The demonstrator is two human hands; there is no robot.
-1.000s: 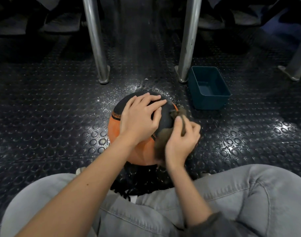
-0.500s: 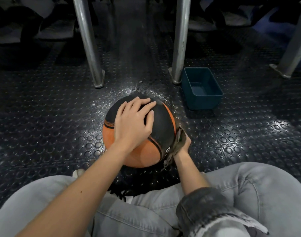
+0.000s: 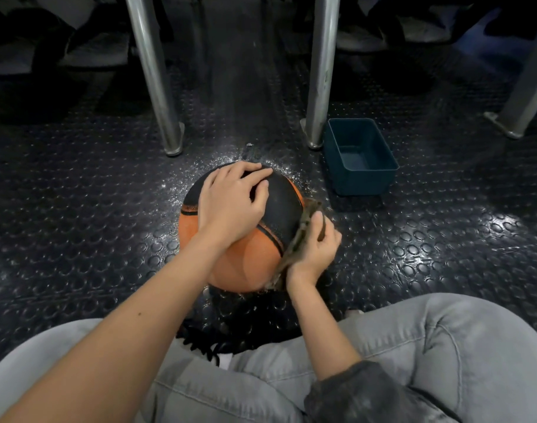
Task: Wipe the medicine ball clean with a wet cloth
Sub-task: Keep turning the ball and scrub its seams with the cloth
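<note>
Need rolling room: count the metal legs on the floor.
3 metal legs: one left beyond the ball, one beside the bin, one at right edge. Others may be hidden.

I am sitting over a dark floor [image 3: 77,224] that is showing round raised studs all over and catching light at the right. Two shiny metal poles are standing ahead of me, one to the left [image 3: 157,87] and one to the right [image 3: 322,71], each planted on a small foot. A third pole [image 3: 529,87] is slanting in at the far right edge. A dark teal tub [image 3: 361,181] is sitting upright just beside the right pole's foot. White specks [image 3: 175,184] are lying scattered in front of the poles. My grey jeans [image 3: 444,346] are filling the bottom, with black laces [image 3: 200,343] showing between my legs.
</note>
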